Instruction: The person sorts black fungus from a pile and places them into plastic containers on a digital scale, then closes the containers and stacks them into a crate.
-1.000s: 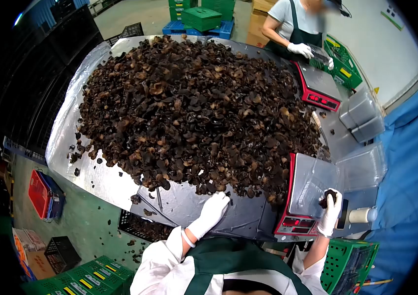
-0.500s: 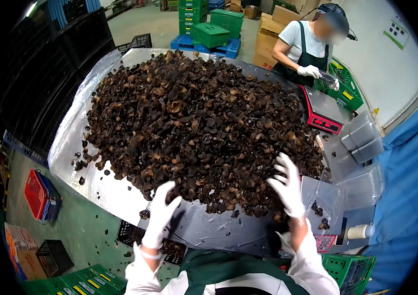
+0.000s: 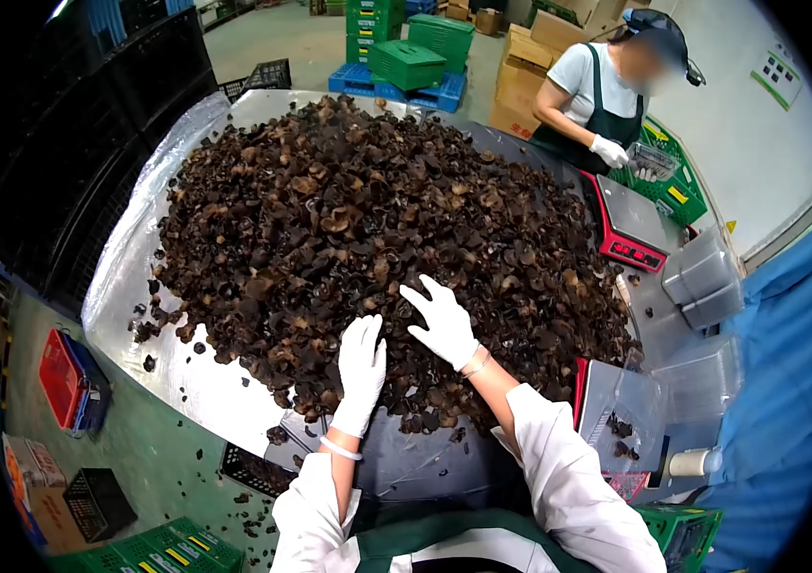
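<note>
A wide heap of dark brown wood ear mushrooms (image 3: 330,210) covers most of the table (image 3: 224,377). My left hand (image 3: 362,368), in a white glove, rests at the near side of the heap with its fingers stretched out and close together. To its right, my right hand (image 3: 444,327), also gloved, reaches over the mushrooms with thumb and fingers apart. Both hands hold nothing that I can see. A clear plastic box (image 3: 624,411) with a few mushrooms in it stands at the right, apart from my hands.
Across the table a co-worker (image 3: 607,105) holds a clear box (image 3: 652,160) beside a red scale (image 3: 630,224). Stacked clear containers (image 3: 702,272) line the right edge. Black crates (image 3: 129,143) stand at left, and green crates (image 3: 411,62) sit on a blue pallet behind.
My right hand has moved left and forward over the heap. My left hand has moved right and forward, so the two are now close together. The co-worker has turned the clear box.
</note>
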{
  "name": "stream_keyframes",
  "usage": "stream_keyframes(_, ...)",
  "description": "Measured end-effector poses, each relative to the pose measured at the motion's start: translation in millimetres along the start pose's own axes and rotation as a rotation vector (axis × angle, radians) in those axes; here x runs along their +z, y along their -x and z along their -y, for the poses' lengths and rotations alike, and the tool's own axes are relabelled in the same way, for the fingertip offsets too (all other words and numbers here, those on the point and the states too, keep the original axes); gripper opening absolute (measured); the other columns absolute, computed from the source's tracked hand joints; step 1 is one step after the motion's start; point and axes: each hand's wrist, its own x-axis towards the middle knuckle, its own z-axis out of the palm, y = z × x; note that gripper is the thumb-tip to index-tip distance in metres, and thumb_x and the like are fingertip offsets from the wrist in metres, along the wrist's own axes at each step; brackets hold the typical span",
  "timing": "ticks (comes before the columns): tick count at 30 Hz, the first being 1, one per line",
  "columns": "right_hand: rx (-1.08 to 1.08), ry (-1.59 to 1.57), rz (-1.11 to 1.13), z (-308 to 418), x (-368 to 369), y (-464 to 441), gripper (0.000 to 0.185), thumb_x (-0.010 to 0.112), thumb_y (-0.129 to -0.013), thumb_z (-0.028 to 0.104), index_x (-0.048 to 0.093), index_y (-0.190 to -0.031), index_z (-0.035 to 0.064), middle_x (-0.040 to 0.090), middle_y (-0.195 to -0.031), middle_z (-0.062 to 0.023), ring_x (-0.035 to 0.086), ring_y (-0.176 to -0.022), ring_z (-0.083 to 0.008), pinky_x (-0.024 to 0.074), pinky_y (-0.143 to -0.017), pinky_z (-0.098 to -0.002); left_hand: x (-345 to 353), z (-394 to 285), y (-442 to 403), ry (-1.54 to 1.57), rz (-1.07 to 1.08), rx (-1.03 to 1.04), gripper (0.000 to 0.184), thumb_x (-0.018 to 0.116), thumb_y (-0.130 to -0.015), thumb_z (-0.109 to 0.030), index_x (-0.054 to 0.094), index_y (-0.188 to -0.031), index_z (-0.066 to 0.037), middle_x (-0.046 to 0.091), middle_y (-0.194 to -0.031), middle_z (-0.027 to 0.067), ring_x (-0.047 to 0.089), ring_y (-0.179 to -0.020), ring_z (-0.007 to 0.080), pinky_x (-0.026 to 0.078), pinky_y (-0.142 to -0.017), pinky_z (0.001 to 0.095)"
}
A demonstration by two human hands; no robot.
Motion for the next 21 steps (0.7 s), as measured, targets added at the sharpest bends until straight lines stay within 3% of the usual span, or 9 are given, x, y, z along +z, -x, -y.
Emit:
stream_keyframes(3, 0.011, -0.095, 0.009, 1, 10, 31, 0.057, 0.071, -0.073, 0.018, 0.054, -0.127, 0.0211, 0.049, -0.133, -0.0117, 0.051, -0.116, -0.0313, 0.0499, -0.090, -0.0375, -8, -5, 11, 0.017, 0.025, 0.019, 0.043, 0.063, -0.079, -0.001, 0.060, -0.121, -0.009, 0.058, -0.120, 0.0128, 0.053, -0.116, 0.0318, 0.044, -0.098, 0.0395)
stream_keyframes(6, -0.017, -0.095, 0.020, 9, 14, 65, 0.055, 0.070, -0.073, 0.014, 0.057, -0.126, 0.0222, 0.051, -0.130, -0.0121, 0.054, -0.113, -0.0307, 0.0498, -0.090, -0.0370, -17, -12, 24, 0.025, 0.038, 0.046, 0.042, 0.062, -0.078, 0.002, 0.063, -0.118, -0.010, 0.061, -0.117, 0.0116, 0.056, -0.113, 0.0316, 0.046, -0.096, 0.0391)
stream_keyframes(7, -0.089, -0.077, -0.003, 8, 16, 78, 0.058, 0.069, -0.074, 0.016, 0.053, -0.129, 0.0220, 0.049, -0.130, -0.0125, 0.053, -0.107, -0.0304, 0.0517, -0.081, -0.0386, -20, -14, 31, 0.019, 0.056, 0.075, 0.041, 0.062, -0.077, 0.002, 0.063, -0.117, -0.010, 0.062, -0.116, 0.0111, 0.056, -0.113, 0.0315, 0.046, -0.095, 0.0389)
stream_keyframes(9, -0.091, -0.051, 0.029, 16, 15, 101, 0.060, 0.070, -0.074, 0.017, 0.053, -0.130, 0.0228, 0.049, -0.130, -0.0123, 0.053, -0.107, -0.0298, 0.0508, -0.079, -0.0387, -28, -22, 47, 0.005, 0.112, 0.104, 0.042, 0.062, -0.076, 0.001, 0.064, -0.117, -0.010, 0.063, -0.114, 0.0116, 0.058, -0.110, 0.0315, 0.047, -0.093, 0.0380)
stream_keyframes(13, -0.103, -0.044, 0.039, 29, 18, 146, 0.056, 0.069, -0.073, 0.014, 0.056, -0.127, 0.0218, 0.050, -0.129, -0.0130, 0.053, -0.106, -0.0286, 0.0503, -0.077, -0.0376, -36, -36, 89, 0.123, 0.332, -0.013, 0.048, 0.064, -0.072, 0.004, 0.063, -0.117, -0.010, 0.062, -0.112, 0.0151, 0.059, -0.103, 0.0336, 0.049, -0.088, 0.0381)
stream_keyframes(21, -0.096, -0.063, 0.165, 53, 5, 230, 0.042, 0.056, -0.080, 0.015, 0.060, -0.122, 0.0220, 0.050, -0.131, -0.0134, 0.053, -0.108, -0.0287, 0.0489, -0.078, -0.0380, -62, -44, 154, 0.067, 0.442, 0.139, 0.047, 0.068, -0.073, -0.008, 0.061, -0.119, -0.010, 0.060, -0.121, 0.0112, 0.056, -0.112, 0.0315, 0.046, -0.093, 0.0398)
